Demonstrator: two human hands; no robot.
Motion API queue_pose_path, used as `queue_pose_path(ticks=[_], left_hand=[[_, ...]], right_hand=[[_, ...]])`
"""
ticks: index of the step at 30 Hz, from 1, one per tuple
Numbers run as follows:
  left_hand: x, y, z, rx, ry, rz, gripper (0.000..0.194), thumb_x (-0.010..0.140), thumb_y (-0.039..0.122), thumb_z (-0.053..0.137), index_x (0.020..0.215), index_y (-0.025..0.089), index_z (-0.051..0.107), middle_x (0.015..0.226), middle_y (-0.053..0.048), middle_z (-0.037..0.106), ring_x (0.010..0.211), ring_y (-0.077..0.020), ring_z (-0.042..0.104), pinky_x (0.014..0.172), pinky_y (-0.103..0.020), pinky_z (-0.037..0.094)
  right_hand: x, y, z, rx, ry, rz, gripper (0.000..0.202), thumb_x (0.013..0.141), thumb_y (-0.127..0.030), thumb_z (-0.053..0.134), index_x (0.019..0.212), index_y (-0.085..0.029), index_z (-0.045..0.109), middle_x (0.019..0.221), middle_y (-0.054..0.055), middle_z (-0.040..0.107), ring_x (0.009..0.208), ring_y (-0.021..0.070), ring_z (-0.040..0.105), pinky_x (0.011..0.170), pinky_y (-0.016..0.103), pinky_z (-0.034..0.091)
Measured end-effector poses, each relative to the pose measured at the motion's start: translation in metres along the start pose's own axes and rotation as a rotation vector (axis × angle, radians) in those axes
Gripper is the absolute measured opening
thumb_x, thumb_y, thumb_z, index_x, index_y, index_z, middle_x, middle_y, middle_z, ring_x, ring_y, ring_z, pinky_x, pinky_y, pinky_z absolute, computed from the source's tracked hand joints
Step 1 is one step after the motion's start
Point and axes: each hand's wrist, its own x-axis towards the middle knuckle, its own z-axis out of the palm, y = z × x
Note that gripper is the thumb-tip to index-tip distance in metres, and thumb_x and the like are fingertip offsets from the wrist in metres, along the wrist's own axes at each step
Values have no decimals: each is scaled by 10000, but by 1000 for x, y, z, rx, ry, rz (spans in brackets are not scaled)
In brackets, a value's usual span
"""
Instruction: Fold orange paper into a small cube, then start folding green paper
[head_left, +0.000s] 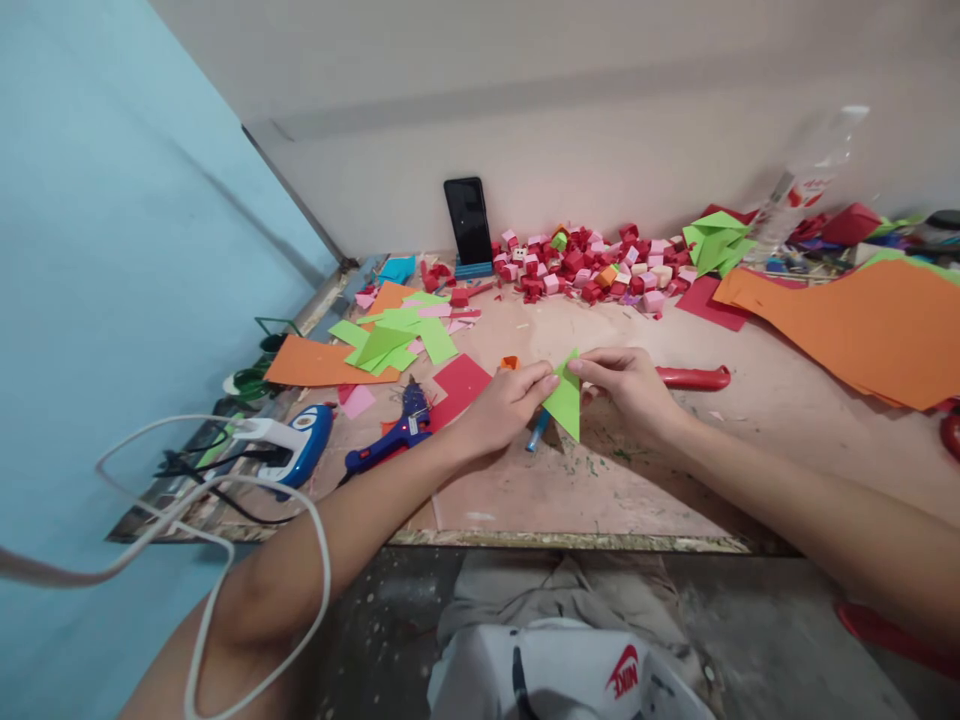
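A folded piece of light green paper (567, 405) is held up above the table between my two hands. My left hand (508, 405) pinches its left edge with thumb and forefinger. On the other side, my right hand (626, 385) grips the upper right edge between its fingertips. Below the paper lies a blue pen-like stick (537, 432), partly covered. A small orange folded paper piece (510, 363) sits just beyond my left hand. Behind my right hand, a tool's red handle (697, 377) shows; its other end is hidden.
A blue glue gun (405, 428), red paper (461, 388) and green paper pieces (390, 338) lie left. Several red and pink paper cubes (585, 262) line the wall beside a phone (469, 222). Orange sheets (862, 325) and a bottle (802, 190) are right. A white cable (322, 560) crosses my left arm.
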Motion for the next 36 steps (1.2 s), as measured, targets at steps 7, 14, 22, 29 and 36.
queue_pose_path(ticks=[7, 14, 22, 29, 36], left_hand=[[-1, 4, 1, 40, 6, 7, 373, 1095, 416, 491, 781, 213, 484, 744, 17, 512, 732, -164, 511, 712, -311, 367], [-2, 7, 0, 53, 42, 11, 392, 1084, 418, 509, 758, 202, 507, 704, 25, 501, 695, -150, 491, 690, -305, 359], [0, 7, -2, -223, 146, -64, 410, 1038, 481, 594, 744, 210, 506, 620, 48, 444, 556, -122, 433, 566, -274, 380], [2, 2, 0, -166, 221, -44, 438, 1046, 458, 593, 706, 201, 492, 623, 42, 446, 566, -118, 416, 550, -274, 308], [4, -4, -4, -128, 284, -48, 439, 1045, 474, 602, 715, 199, 510, 638, 38, 465, 584, -121, 430, 570, -273, 324]], right_hand=[[-1, 0, 2, 34, 3, -4, 283, 755, -480, 934, 751, -214, 837, 739, 45, 741, 639, 181, 620, 592, 312, 496], [-4, -2, 5, 72, 2, 8, 335, 791, -505, 903, 717, -202, 782, 699, 25, 682, 627, 169, 602, 577, 290, 494], [-11, -7, 11, -113, -163, 14, 370, 827, -516, 855, 681, -182, 790, 610, 13, 653, 576, 138, 550, 592, 282, 472], [-11, 0, 11, -39, -198, 123, 415, 789, -583, 881, 740, -175, 823, 704, 71, 765, 620, 176, 659, 614, 300, 547], [-9, 7, 11, 17, -220, 180, 455, 762, -605, 922, 816, -160, 845, 829, 118, 826, 706, 212, 761, 665, 310, 611]])
